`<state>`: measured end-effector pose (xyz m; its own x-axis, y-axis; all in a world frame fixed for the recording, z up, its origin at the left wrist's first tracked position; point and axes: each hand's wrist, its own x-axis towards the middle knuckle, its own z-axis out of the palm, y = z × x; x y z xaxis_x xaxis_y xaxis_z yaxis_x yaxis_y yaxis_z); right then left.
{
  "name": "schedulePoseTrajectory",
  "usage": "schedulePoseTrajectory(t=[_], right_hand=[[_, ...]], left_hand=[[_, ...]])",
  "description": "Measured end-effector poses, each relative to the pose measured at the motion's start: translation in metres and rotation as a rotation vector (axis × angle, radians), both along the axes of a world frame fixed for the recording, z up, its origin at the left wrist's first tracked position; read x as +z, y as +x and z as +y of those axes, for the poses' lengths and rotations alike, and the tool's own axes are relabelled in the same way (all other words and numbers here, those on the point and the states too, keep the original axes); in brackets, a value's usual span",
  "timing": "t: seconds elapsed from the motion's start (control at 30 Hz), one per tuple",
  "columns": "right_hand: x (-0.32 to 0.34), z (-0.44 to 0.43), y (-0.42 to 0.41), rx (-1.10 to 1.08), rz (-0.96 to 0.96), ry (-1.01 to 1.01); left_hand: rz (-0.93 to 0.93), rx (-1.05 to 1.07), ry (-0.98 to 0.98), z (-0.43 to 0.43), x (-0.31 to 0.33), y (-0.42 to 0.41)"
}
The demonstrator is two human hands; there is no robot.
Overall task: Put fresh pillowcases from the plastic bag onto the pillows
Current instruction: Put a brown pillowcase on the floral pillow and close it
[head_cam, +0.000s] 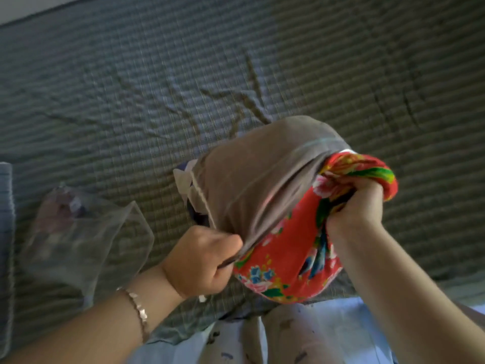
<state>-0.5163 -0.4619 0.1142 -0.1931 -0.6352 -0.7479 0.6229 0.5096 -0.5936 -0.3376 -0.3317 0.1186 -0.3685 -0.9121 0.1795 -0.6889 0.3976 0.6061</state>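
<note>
Striped green bedding (236,61) fills the background, with the clear plastic bag (86,240) lying at the left. The left hand (202,261) pinches the hem of the grey-brown pillowcase (262,174), while the right hand (354,208) clutches the red floral pillow (286,261). The case seems about half on; next, the hem likely needs drawing over the exposed end.

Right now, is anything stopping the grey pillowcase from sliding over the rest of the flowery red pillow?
Only the right hand: it grips the bare end of the red pillow, just where the grey pillowcase has to slide. The left hand holds the pillowcase's edge. Nothing else visible blocks it.
</note>
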Motion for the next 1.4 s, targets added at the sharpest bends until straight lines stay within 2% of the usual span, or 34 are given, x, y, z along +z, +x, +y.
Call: schedulePoseTrajectory(t=[0.07, 0.1, 0.13, 0.2, 0.23, 0.27, 0.3, 0.37, 0.43, 0.5, 0.53, 0.6, 0.63, 0.67, 0.73, 0.77, 0.83, 0.9, 0.93, 0.97, 1.03, 1.1, 1.23, 1.33, 1.4], right_hand=[[-0.014, 0.018, 0.011, 0.217, 0.072, -0.009], [-0.025, 0.027, 0.013, 0.364, 0.179, -0.047], [-0.035, 0.035, 0.010, 0.568, 0.358, -0.151], [-0.056, 0.049, -0.004, 1.116, 0.837, -0.423], [-0.063, 0.052, -0.012, 1.330, 1.021, -0.520], [-0.068, 0.054, -0.022, 1.479, 1.112, -0.550], [-0.072, 0.053, -0.031, 1.565, 1.118, -0.560], [-0.071, 0.048, -0.043, 1.603, 1.025, -0.591], [-0.064, 0.040, -0.046, 1.556, 0.932, -0.643], [-0.057, 0.030, -0.044, 1.532, 0.853, -0.627], [-0.057, 0.026, -0.043, 1.545, 0.819, -0.635], [-0.058, 0.019, -0.041, 1.488, 0.817, -0.775], [-0.059, 0.015, -0.042, 1.410, 0.864, -0.861], [-0.059, 0.011, -0.044, 1.319, 0.934, -0.927], [-0.056, 0.001, -0.045, 1.208, 1.009, -0.998], [-0.055, -0.001, -0.046, 1.222, 1.009, -1.025], [-0.054, -0.002, -0.050, 1.402, 0.956, -1.031], [-0.056, -0.003, -0.057, 1.613, 0.873, -0.962], [-0.057, -0.004, -0.061, 1.682, 0.866, -0.897], [-0.057, -0.005, -0.063, 1.733, 0.901, -0.809], [-0.057, -0.008, -0.065, 1.848, 1.072, -0.623], [-0.059, -0.007, -0.063, 1.886, 1.189, -0.520], [-0.060, -0.003, -0.057, 1.787, 1.248, -0.501], [-0.059, -0.007, -0.053, 1.770, 1.306, -0.548], [-0.063, -0.012, -0.052, 1.734, 1.345, -0.648]], left_hand=[[-0.254, 0.015, 0.190, 0.020, -0.027, 0.011], [-0.427, 0.067, 0.360, 0.031, -0.039, 0.013], [-0.589, 0.131, 0.556, 0.037, -0.046, 0.013], [-0.752, 0.195, 0.811, 0.047, -0.060, 0.010], [-0.726, 0.258, 0.852, 0.051, -0.064, 0.008], [-0.648, 0.335, 0.830, 0.052, -0.066, 0.006], [-0.520, 0.483, 0.735, 0.053, -0.067, 0.003], [-0.273, 0.742, 0.629, 0.048, -0.066, -0.001], [-0.168, 0.801, 0.560, 0.032, -0.067, -0.004], [-0.073, 0.815, 0.620, 0.013, -0.067, -0.008], [0.033, 0.877, 0.635, 0.002, -0.064, -0.010], [0.381, 0.978, 0.642, -0.015, -0.048, -0.012], [0.521, 0.924, 0.682, -0.020, -0.039, -0.015], [0.531, 0.772, 0.783, -0.024, -0.028, -0.019], [0.393, 0.427, 1.124, -0.024, -0.016, -0.029], [0.356, 0.333, 1.283, -0.024, -0.013, -0.029], [0.430, 0.327, 1.420, -0.025, -0.025, -0.023], [0.449, 0.541, 1.348, -0.028, -0.038, -0.014], [0.408, 0.697, 1.226, -0.028, -0.050, -0.008], [0.283, 0.790, 1.082, -0.027, -0.062, -0.002], [0.035, 0.793, 0.949, -0.025, -0.080, 0.001], [-0.017, 0.783, 0.936, -0.022, -0.093, -0.004], [-0.083, 0.813, 0.810, -0.025, -0.101, -0.012], [-0.010, 0.751, 0.569, -0.020, -0.092, -0.010], [0.099, 0.717, 0.516, -0.010, -0.077, -0.009]])
